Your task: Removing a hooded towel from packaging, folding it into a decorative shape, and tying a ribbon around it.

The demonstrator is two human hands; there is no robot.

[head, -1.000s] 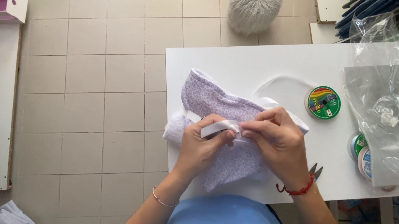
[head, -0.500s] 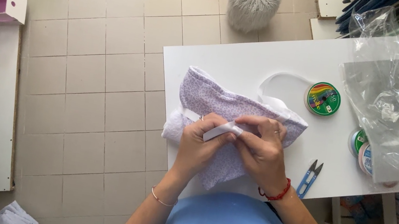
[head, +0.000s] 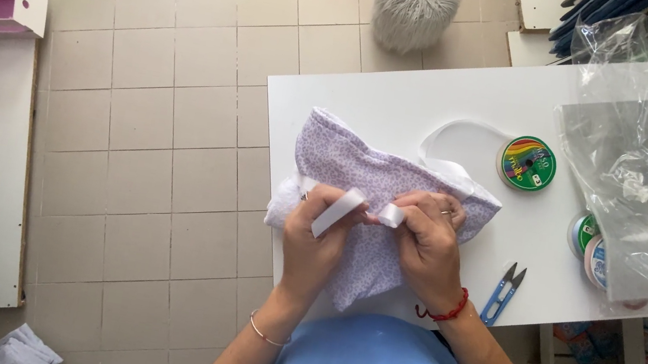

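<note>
The white worktop point(head: 407, 104) carries everything, its near-left corner standing over the tiled floor point(head: 139, 133). On it lies a lilac, small-patterned fabric piece point(head: 362, 166), bunched at the near edge where both hands work; it reaches from the worktop's left edge towards a loop of white ribbon point(head: 450, 133) lying flat behind it. To the right sits a crumpled clear plastic bag point(head: 640, 182), then a round spool with a rainbow label point(head: 528, 163), and nearest the edge a pair of blue thread snips point(head: 504, 293).

The left hand point(head: 313, 246) has its grip closed on a flat strip of white ribbon or elastic point(head: 339, 211), thumb on top, the strip angled up to the right. The right hand point(head: 428, 243) pinches the strip's other end against the fabric, fingers curled shut.

Compared with a second ago, the strip is now longer and lifted clear between the two hands, where before only a short piece showed under the fingertips. The snips, then half hidden by the right wrist, now lie fully in view beside it.
</note>
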